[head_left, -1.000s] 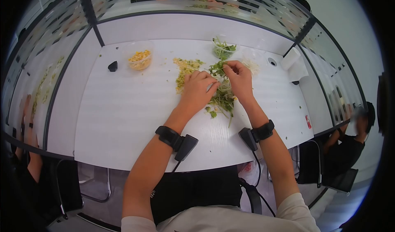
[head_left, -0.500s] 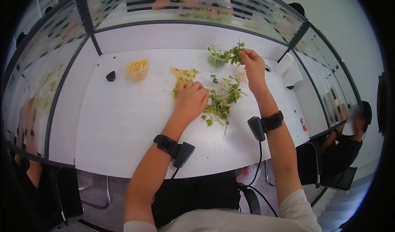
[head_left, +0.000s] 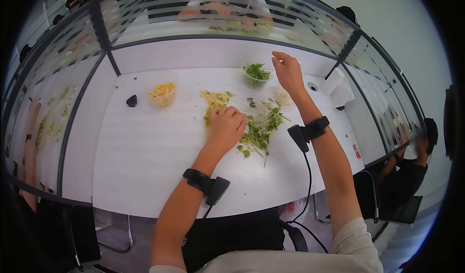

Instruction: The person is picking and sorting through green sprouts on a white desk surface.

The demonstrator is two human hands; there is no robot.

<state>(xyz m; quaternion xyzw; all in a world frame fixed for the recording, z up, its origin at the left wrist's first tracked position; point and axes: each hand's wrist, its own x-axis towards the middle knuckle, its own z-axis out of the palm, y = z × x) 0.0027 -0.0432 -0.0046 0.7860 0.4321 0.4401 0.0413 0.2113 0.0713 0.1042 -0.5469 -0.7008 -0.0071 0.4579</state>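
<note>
My left hand [head_left: 226,128] rests with curled fingers between a patch of yellow and green bits [head_left: 214,100] and a heap of leafy green stems [head_left: 261,130]; what its fingertips hold, if anything, is hidden. My right hand [head_left: 287,72] is raised beside a clear bowl of green leaves [head_left: 255,74], its fingers apart and nothing in them. Under that hand sits a small pale pile [head_left: 283,96], partly covered by it. A clear bowl of yellow pieces [head_left: 162,94] stands at the back left.
On the white table [head_left: 140,157] lie a black object [head_left: 131,100] at left and a red packet [head_left: 357,151] at right. A paper roll [head_left: 334,82] stands by the right partition. People sit beyond the partitions [head_left: 223,40]. Cables hang from my right wrist device [head_left: 307,131].
My right hand took leafy greens from the heap, lifted them to the back bowl and let them go. The leaves now lie in the bowl. My left hand stayed near the heap.
</note>
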